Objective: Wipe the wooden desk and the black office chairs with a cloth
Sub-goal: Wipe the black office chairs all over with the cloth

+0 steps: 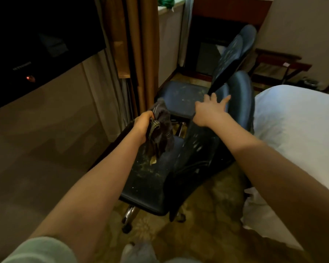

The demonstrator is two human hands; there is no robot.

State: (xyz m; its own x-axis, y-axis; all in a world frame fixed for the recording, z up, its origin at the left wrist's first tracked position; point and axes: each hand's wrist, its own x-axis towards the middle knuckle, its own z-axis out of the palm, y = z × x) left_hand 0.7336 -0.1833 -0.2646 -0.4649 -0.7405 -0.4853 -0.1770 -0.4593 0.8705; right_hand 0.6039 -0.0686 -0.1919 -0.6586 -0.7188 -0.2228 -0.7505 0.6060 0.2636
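- Grips a dark, crumpled cloth (160, 130) in the left hand (143, 120), fingers curled tight round its top, the rest hanging down over the seat of the near black chair (150, 183).
- Stretches the right hand (210, 109) forward at 2 o'clock of the cloth, fingers spread and loose, grasping nothing, up by the top of that chair's backrest (198, 152); cannot tell whether it touches.
- Shows pale dust and yellowish specks across the near seat, at 6 o'clock of the hanging cloth.
- Puts a second black chair (180, 95) at 12 o'clock of the first, its seat dusty too and its back leaning toward 1 o'clock.
- Keeps the wooden desk (36, 149) at 9 o'clock of the chairs, with a dark television (36, 44) above it at 10 o'clock.
- Sets brown curtains (141, 44) at 12 o'clock of the left hand and a white bed (302, 130) at 3 o'clock of the chairs.
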